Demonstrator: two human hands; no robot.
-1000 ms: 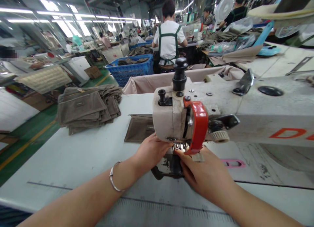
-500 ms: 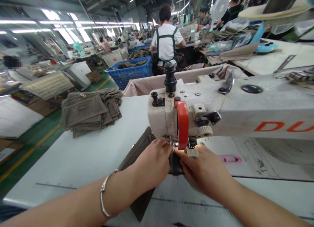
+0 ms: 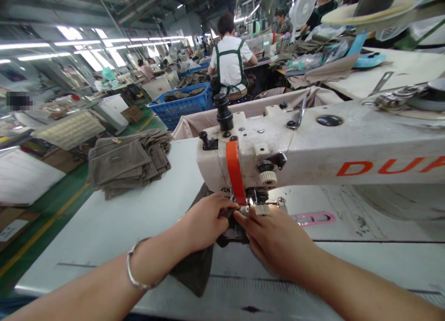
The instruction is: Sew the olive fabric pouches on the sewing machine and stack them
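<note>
A cream sewing machine [image 3: 313, 149] with a red guard [image 3: 235, 173] stands in front of me. An olive-brown fabric piece [image 3: 196, 267] lies under its needle and hangs toward the table's near edge. My left hand [image 3: 205, 219], a silver bangle on its wrist, has closed fingers pinching the fabric just left of the presser foot. My right hand [image 3: 274, 240] presses on the same piece from the right, fingers together at the needle.
A stack of similar olive fabric pieces [image 3: 128, 161] lies on the white table [image 3: 114, 223] at the left. A pink tool [image 3: 314, 217] lies right of the needle. Behind are a beige cloth bin [image 3: 257, 109], a blue basket [image 3: 184, 101] and a seated person [image 3: 229, 64] in a green apron.
The fabric piece has turned under the needle from lying flat behind the machine head to hanging toward me. Both hands stayed at the presser foot; the view shifted right.
</note>
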